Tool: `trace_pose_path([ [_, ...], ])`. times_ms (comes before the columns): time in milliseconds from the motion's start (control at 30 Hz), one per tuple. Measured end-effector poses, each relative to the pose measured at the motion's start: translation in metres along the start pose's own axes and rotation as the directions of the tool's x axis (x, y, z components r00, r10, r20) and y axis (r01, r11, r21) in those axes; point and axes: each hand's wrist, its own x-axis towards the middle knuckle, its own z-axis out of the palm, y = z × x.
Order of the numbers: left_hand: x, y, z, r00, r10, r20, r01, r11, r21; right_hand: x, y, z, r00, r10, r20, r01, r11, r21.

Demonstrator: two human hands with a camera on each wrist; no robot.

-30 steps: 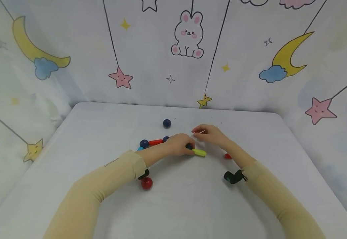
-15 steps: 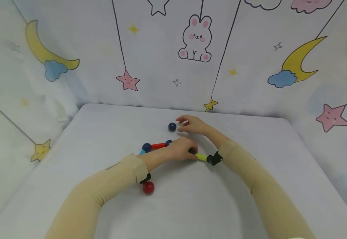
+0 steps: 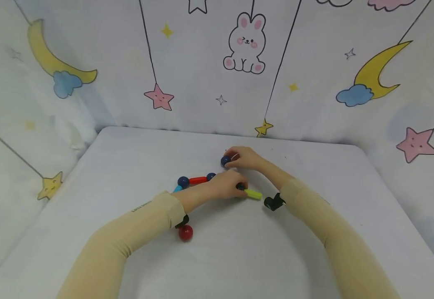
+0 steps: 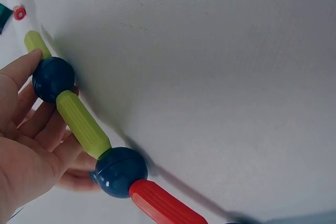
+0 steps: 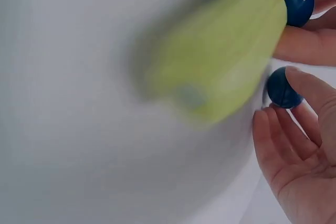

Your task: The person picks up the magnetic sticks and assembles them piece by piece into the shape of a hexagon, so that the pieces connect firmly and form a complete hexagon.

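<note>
My left hand pinches a dark blue ball between thumb and fingers. A yellow-green rod sticks out from this ball to the right. On its other side, a second yellow-green rod joins it to another blue ball, which bears a red rod. Farther back, my right hand holds a separate dark blue ball, thumb on one side and fingers on the other. The free rod end looms blurred in the right wrist view.
The chain runs left to a blue ball and a light blue rod, partly under the left forearm. A red ball lies nearer me. A small red piece and a green piece lie beyond the chain.
My right hand has moved left to the lone blue ball, taken hold of it and shifted it slightly right. My left hand keeps its grip on the chain.
</note>
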Motion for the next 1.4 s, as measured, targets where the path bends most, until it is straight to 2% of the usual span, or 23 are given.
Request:
trace_pose_path([
  [167,-0.001,0.002,-0.001,1.000,0.000,0.002,0.000,1.000,-0.006,-0.050,0.020,-0.006,1.000,0.002,-0.007,-0.001,0.997,0.083],
  [367,0.001,0.002,0.001,0.999,-0.028,0.022,0.028,0.999,-0.016,-0.106,0.039,-0.007,0.994,0.097,-0.049,-0.088,0.984,0.157],
  [467,0.001,0.001,0.002,0.999,-0.040,0.029,0.041,0.999,-0.013,-0.127,0.042,-0.004,0.986,0.149,-0.075,-0.135,0.978,0.158],
  [567,0.000,0.001,0.002,0.998,-0.047,0.033,0.048,0.999,-0.012,-0.142,0.043,-0.001,0.981,0.169,-0.093,-0.155,0.977,0.146],
  [900,0.001,0.001,0.000,0.998,-0.053,0.024,0.054,0.998,-0.016,-0.167,0.035,0.007,0.980,0.160,-0.116,-0.138,0.975,0.174],
  [1233,0.002,0.004,-0.001,0.997,-0.072,0.017,0.072,0.997,-0.010,-0.169,0.033,0.012,0.979,0.148,-0.143,-0.118,0.973,0.199],
  [1400,0.011,0.009,0.003,0.998,-0.055,0.023,0.056,0.998,-0.016,-0.169,0.035,0.014,0.978,0.145,-0.152,-0.112,0.972,0.207],
])
